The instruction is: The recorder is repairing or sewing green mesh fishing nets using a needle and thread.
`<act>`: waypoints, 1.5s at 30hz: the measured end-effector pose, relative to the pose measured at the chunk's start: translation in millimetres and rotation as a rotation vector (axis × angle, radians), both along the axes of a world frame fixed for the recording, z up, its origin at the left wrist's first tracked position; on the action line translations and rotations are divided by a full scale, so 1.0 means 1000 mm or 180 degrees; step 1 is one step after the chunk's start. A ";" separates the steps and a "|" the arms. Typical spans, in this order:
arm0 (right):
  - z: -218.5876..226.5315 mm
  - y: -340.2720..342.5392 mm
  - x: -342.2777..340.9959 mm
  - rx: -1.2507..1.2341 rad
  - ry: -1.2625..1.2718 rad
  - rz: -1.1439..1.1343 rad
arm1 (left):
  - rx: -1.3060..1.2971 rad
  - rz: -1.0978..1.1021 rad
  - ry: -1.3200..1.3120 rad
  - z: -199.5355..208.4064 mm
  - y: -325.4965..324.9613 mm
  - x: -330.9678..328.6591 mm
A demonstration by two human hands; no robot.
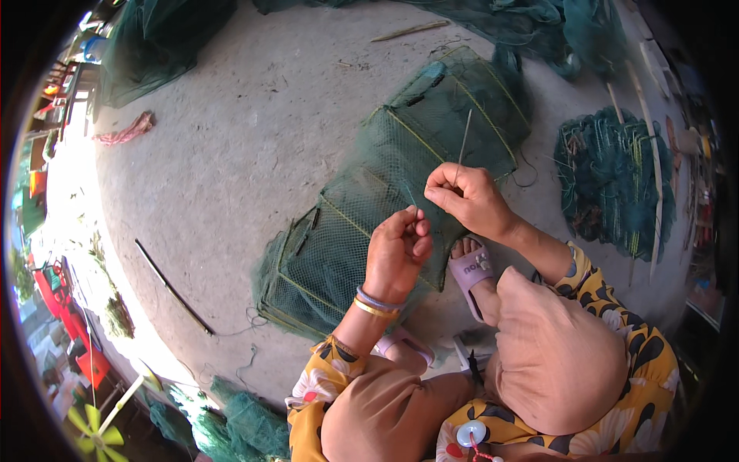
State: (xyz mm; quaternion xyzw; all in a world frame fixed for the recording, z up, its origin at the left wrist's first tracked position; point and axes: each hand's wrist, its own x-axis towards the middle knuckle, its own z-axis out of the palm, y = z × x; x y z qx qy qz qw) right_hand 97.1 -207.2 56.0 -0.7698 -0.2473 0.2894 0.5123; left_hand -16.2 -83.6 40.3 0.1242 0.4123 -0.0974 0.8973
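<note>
A green mesh net trap (339,246) with yellow-corded frame sections lies stretched across the floor under my hands. My left hand (396,250), wearing two bangles at the wrist, is closed in a pinch over the mesh, with a fine thread (412,196) at its fingertips. To its right and slightly farther away, my right hand (471,200) is closed around a long thin needle-like rod (466,135), which points up and away. The two hands are a short way apart. What else the right fingers pinch is hidden.
Bundled green netting (616,181) lies at the right, and more netting (165,46) lies at the far left. A dark stick (173,285) and a reddish cloth (127,129) rest on the concrete floor. My sandalled foot (473,273) is beside the net trap.
</note>
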 end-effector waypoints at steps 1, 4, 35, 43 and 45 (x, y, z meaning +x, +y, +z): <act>-0.004 0.002 0.000 0.0001 0.0003 0.0004 | -0.0114 -0.0136 -0.0069 -0.002 0.003 -0.001; -0.009 0.005 0.000 -0.0080 -0.0216 0.0150 | -0.0239 -0.0331 -0.0143 -0.003 0.008 -0.003; 0.015 0.010 -0.007 0.0072 0.0056 0.0110 | 0.2317 0.0347 -0.0220 0.007 -0.023 -0.009; 0.010 0.017 0.006 0.0181 0.0097 0.0682 | 0.4364 -0.0052 -0.0543 -0.007 -0.022 -0.015; 0.012 0.020 0.009 0.0147 0.0172 0.0852 | 0.4813 -0.0163 -0.0572 -0.001 -0.019 -0.013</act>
